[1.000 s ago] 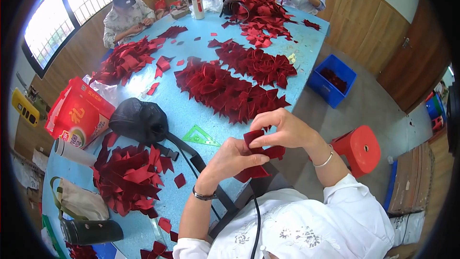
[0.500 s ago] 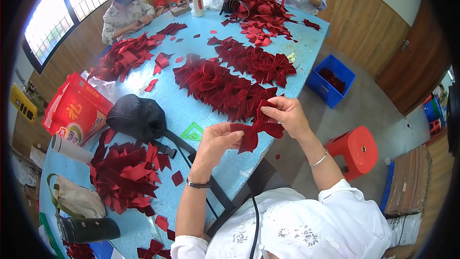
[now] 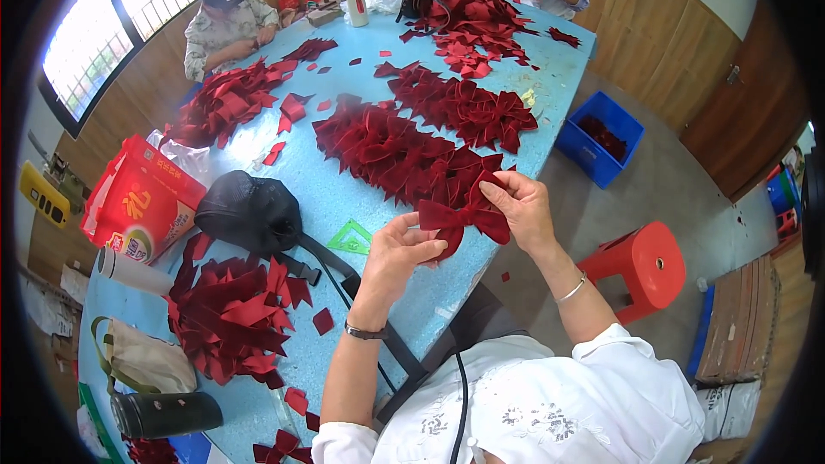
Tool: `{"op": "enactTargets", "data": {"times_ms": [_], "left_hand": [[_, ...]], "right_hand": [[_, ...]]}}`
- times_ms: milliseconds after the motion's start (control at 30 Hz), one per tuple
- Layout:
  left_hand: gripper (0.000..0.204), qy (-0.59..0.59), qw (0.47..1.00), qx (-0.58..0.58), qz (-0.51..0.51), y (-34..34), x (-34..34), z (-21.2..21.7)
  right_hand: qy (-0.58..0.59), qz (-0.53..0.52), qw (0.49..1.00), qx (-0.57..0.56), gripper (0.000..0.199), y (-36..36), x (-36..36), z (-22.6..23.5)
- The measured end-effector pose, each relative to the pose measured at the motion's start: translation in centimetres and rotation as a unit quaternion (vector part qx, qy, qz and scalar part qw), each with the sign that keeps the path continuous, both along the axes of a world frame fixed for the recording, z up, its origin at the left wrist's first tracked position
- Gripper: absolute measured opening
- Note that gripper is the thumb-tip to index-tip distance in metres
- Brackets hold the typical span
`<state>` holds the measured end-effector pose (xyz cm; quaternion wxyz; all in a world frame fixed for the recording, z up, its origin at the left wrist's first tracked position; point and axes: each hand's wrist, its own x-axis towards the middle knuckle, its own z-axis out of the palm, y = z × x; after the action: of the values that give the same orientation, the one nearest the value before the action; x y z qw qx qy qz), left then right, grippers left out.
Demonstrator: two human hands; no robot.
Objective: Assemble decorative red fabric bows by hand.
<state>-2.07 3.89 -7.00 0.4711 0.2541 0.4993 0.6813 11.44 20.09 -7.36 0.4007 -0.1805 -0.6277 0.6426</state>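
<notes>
A dark red velvet bow (image 3: 465,216) is stretched between my two hands, above the near edge of the blue table (image 3: 322,232). My left hand (image 3: 402,249) pinches its left loop and tail between thumb and fingers. On the other side, my right hand (image 3: 522,206) grips the right loop near its upper corner. Just beyond the bow lies a long pile of finished-looking red bows (image 3: 391,150), with a second row of bows (image 3: 468,107) behind it. To the left of my left forearm is a heap of loose red ribbon pieces (image 3: 228,314).
A black cap (image 3: 249,210), a green set square (image 3: 351,237), a red gift bag (image 3: 142,198) and a dark green flask (image 3: 168,413) are on the left. On the floor at right stand a blue bin (image 3: 600,139) and a red stool (image 3: 640,271). Two people work across the table.
The bow in my hands has turned so its knot and loops face up more squarely. My left fingers have shifted along it. The person at far right now holds up a red strip.
</notes>
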Motion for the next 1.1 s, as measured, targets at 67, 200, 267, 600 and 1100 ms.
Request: {"op": "enactTargets", "data": {"times_ms": [67,200,267,600,1100], "left_hand": [[0.038,0.005,1.000,-0.014,-0.002,-0.3,-0.3,-0.2],[0.037,0.030,0.999,-0.025,-0.021,-1.0,-0.1,0.6],[0.038,0.061,0.997,0.010,-0.050,-1.3,0.5,1.6],[0.022,0.069,0.995,0.070,0.032,-3.5,1.5,2.7],[0.009,0.122,0.985,0.066,0.106,-4.5,3.0,5.7]], "right_hand": [[-0.006,-0.016,1.000,0.023,0.014,-0.4,0.3,0.3],[-0.014,-0.051,0.997,0.062,0.014,-1.6,0.8,1.2],[-0.004,-0.055,0.997,0.047,0.014,-2.3,1.0,1.6],[-0.004,-0.031,0.995,0.093,0.015,-5.6,1.6,3.4],[-0.011,-0.048,0.995,0.082,0.020,-7.0,2.5,5.8]]}}
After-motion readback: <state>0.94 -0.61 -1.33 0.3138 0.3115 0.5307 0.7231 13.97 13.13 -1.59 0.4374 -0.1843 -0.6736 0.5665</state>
